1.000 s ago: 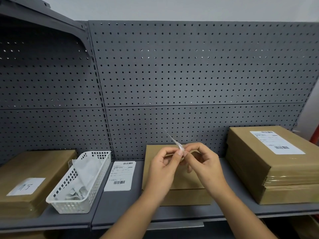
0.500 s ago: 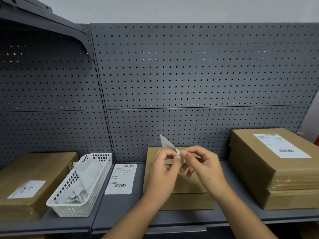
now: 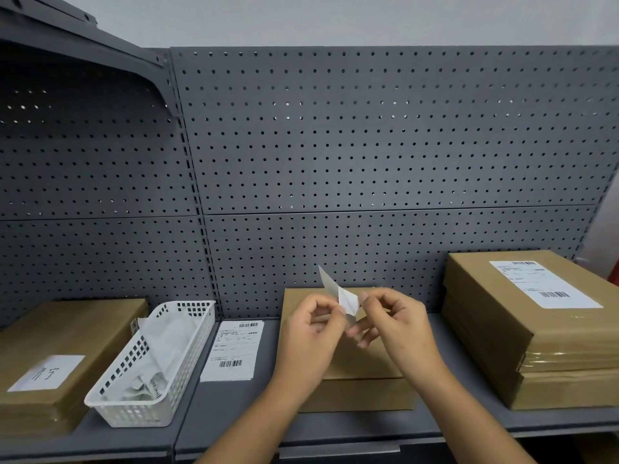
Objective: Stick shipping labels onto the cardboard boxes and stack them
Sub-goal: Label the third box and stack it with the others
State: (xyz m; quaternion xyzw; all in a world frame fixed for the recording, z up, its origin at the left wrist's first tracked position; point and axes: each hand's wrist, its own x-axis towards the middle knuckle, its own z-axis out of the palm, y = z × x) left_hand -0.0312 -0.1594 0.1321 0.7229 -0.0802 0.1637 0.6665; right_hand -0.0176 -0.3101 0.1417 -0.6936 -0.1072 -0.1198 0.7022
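Hands: left hand | right hand | both pinch label

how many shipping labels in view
3: stuck label on right box; loose label on the shelf beside the basket; held label pinched by left hand and right hand. Basket may hide more.

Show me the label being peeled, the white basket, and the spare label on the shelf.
peeled label [image 3: 346, 297], head view, middle of its white sheet.
white basket [image 3: 192, 343], head view, its right side wall.
spare label [image 3: 234, 349], head view, its printed middle.
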